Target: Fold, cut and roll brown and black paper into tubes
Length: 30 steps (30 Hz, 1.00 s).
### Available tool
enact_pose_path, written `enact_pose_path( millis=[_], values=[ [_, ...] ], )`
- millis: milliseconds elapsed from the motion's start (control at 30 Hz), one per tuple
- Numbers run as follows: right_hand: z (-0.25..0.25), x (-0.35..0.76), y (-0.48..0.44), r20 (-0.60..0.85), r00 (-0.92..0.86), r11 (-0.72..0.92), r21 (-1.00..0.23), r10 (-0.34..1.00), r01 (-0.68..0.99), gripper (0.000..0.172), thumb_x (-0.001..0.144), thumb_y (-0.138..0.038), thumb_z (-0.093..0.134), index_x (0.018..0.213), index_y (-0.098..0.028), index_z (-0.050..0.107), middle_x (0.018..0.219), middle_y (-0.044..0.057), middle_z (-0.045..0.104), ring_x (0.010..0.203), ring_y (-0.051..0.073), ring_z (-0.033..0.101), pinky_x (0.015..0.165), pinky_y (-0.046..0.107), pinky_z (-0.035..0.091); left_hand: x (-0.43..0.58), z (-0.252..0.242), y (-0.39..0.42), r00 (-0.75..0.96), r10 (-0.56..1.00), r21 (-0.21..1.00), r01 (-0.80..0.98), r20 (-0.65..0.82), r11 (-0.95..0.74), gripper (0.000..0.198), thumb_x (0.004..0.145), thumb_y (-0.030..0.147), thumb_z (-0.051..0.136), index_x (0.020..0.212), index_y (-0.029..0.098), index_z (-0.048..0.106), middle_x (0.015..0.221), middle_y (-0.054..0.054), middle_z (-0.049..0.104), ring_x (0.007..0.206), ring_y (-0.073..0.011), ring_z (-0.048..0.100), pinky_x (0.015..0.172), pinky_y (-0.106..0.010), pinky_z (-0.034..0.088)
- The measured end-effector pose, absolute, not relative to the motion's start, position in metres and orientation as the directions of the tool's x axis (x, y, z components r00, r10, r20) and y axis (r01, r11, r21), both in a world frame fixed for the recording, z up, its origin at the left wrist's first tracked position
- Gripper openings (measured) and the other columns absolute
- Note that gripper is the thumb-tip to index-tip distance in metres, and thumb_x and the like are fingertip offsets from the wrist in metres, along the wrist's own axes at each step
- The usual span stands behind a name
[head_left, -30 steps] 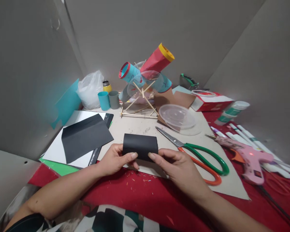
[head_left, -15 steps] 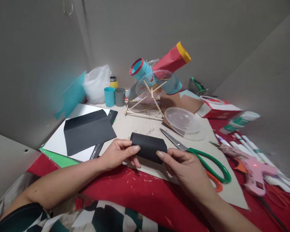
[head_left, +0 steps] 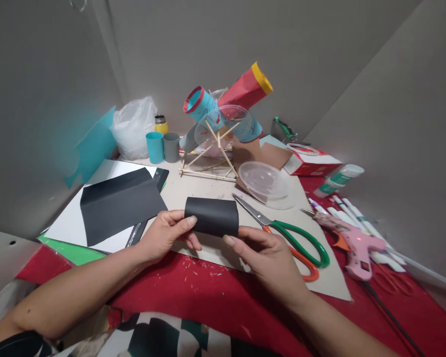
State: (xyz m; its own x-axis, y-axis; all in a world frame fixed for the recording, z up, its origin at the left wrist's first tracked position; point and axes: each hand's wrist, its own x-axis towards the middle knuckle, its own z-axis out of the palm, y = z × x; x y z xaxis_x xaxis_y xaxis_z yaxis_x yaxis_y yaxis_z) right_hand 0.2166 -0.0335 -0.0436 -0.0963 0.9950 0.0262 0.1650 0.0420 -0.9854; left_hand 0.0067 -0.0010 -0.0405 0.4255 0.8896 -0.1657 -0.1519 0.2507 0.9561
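Note:
A rolled piece of black paper is held level between both hands over the front of the pale board. My left hand grips its left end, thumb in front and some fingers hidden behind. My right hand pinches the lower right end between thumb and fingers. Just right of the roll lie scissors with green and orange handles, partly behind my right hand. A larger black paper sheet rests on white sheets at the left.
Behind stands a stick frame carrying red and blue paper tubes. Blue and grey cups are left of it. A clear lid lies centre right. A pink glue gun and markers are at the right.
The view has shifted, so the surroundings appear further left. The black roll now looks straighter and more evenly rounded, with my right thumb lower on its edge.

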Motion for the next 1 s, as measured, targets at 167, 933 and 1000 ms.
enact_pose_path(
  millis=[167,933,1000],
  values=[
    [-0.0390,0.2171,-0.0329,0.047,-0.092,0.067,-0.973,0.995,0.220,0.034,0.080,-0.043,0.065,0.059,-0.016,0.061,0.055,-0.002,0.041,0.052,0.011,0.033,0.047,0.024,0.029,0.0060,-0.0389,-0.0021,0.440,0.884,0.970,-0.101,-0.157,0.222,0.032,0.084,0.042,0.067,0.093,0.011,0.069,0.060,-0.005,0.072,0.056,-0.0140,0.068,0.060,-0.023,0.052],
    [-0.0365,0.2177,-0.0326,0.100,-0.072,0.111,-0.980,0.992,0.166,0.038,0.083,-0.042,0.063,0.055,-0.018,0.053,0.053,-0.004,0.036,0.050,0.009,0.030,0.043,0.024,0.025,0.0068,-0.0355,-0.0058,0.483,0.866,0.985,-0.035,-0.133,0.171,0.027,0.086,0.038,0.066,0.093,0.012,0.065,0.059,-0.005,0.073,0.053,-0.0158,0.070,0.055,-0.022,0.052],
    [-0.0363,0.2179,-0.0323,0.096,-0.077,0.108,-0.979,0.992,0.174,0.038,0.083,-0.043,0.062,0.055,-0.018,0.053,0.052,-0.004,0.036,0.049,0.009,0.030,0.043,0.024,0.024,0.0069,-0.0347,-0.0059,0.486,0.862,0.983,-0.033,-0.140,0.179,0.027,0.084,0.038,0.068,0.093,0.012,0.065,0.055,-0.003,0.071,0.049,-0.0155,0.068,0.052,-0.022,0.051]
  ],
)
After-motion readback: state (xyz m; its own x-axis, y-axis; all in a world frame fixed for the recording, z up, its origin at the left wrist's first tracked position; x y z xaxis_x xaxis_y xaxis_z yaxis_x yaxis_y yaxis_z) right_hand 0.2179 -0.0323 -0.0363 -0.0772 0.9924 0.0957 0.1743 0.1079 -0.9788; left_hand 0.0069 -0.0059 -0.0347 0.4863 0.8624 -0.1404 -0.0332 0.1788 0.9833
